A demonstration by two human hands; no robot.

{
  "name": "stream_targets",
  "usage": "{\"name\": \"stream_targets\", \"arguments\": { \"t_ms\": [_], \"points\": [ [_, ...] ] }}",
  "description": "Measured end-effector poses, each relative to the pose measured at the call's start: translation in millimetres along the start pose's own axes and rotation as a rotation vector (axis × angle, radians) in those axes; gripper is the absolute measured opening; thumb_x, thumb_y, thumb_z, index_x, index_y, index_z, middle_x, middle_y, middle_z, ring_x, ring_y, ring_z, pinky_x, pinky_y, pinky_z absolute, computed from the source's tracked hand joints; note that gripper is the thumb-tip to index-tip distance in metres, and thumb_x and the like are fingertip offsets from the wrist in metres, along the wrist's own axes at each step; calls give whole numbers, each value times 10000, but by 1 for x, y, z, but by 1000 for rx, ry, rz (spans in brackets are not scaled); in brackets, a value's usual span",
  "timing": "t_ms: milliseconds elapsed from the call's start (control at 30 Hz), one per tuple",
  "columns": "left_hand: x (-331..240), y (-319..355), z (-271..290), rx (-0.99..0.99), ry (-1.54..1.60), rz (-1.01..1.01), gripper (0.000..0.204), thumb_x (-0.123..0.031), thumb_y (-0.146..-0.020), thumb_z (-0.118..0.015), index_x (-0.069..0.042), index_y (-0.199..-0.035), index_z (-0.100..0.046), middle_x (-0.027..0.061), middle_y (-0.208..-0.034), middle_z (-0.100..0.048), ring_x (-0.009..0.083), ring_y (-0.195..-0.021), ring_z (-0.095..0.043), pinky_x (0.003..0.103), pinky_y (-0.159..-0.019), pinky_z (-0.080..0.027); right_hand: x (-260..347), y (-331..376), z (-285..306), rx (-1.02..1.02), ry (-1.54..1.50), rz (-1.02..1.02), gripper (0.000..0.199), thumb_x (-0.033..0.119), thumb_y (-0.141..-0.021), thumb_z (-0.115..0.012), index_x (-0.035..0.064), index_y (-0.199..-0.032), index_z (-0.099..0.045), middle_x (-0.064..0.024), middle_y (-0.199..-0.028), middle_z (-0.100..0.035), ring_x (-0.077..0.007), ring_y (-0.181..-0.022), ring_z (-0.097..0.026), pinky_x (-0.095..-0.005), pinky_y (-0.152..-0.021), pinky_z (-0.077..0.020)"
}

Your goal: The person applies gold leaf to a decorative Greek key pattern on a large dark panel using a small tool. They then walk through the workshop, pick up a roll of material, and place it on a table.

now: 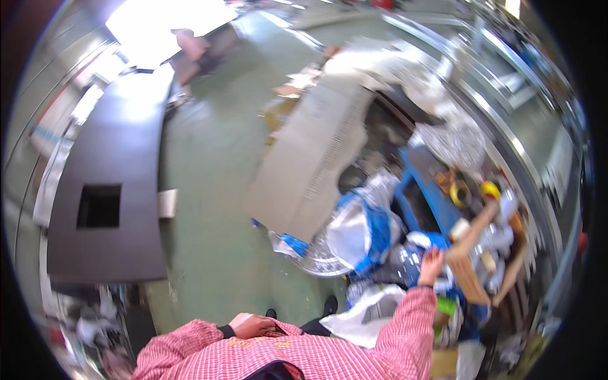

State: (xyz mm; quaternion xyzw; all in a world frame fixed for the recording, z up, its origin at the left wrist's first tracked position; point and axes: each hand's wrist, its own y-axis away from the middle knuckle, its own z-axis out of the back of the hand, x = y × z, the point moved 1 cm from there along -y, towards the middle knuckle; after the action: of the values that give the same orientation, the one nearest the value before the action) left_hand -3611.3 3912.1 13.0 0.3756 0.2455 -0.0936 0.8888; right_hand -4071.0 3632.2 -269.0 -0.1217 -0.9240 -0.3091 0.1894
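My right hand [430, 267] reaches out to the right. Its fingers look slightly apart, though blurred, and nothing shows between them. Beside it lie a large clear plastic bottle [404, 261] and a blue-and-white plastic wrapper [425, 240]; whether the fingertips touch the wrapper is unclear. Close to that hand stands an open cardboard box [467, 278] with clear plastic bottles [496, 244] in it. At my waist, my left hand [251, 325] rests against the front of my red checked jacket [297, 354]. Its fingers are curled together, and what they hold, if anything, is hidden.
A dark panel table [123, 152] with a square cutout stands at left. Ahead lies a large flattened cardboard sheet [304, 152]. Around it are a blue crate [421, 171], tape rolls [459, 193], clear plastic wrap [451, 142] and a white-and-blue bag [364, 234]. The green floor [209, 209] runs between.
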Motion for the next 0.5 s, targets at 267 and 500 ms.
{"name": "stream_targets", "arguments": {
  "t_ms": [267,500],
  "points": [
    [64,27,-5,-41,98,-141,285,-283,-858,-443,-135,-1086,-526,133,-1023,-591,335,-902,-585,414,-758,-483,-162,94,36,-105,344,-446,84,175,-797,-613,126,-730,-597,11,-668,-626,-98,-581,-597,-219,-471,-473],
    [157,66,12,-100,-92,-121,221,-246,-857,-428,-129,-1034,-490,104,-953,-562,321,-857,-597,422,-650,-512,-325,182,-23,41,663,-661,47,201,-800,-611,166,-769,-607,23,-708,-642,-109,-616,-611,-262,-524,-486]
  ]
}}
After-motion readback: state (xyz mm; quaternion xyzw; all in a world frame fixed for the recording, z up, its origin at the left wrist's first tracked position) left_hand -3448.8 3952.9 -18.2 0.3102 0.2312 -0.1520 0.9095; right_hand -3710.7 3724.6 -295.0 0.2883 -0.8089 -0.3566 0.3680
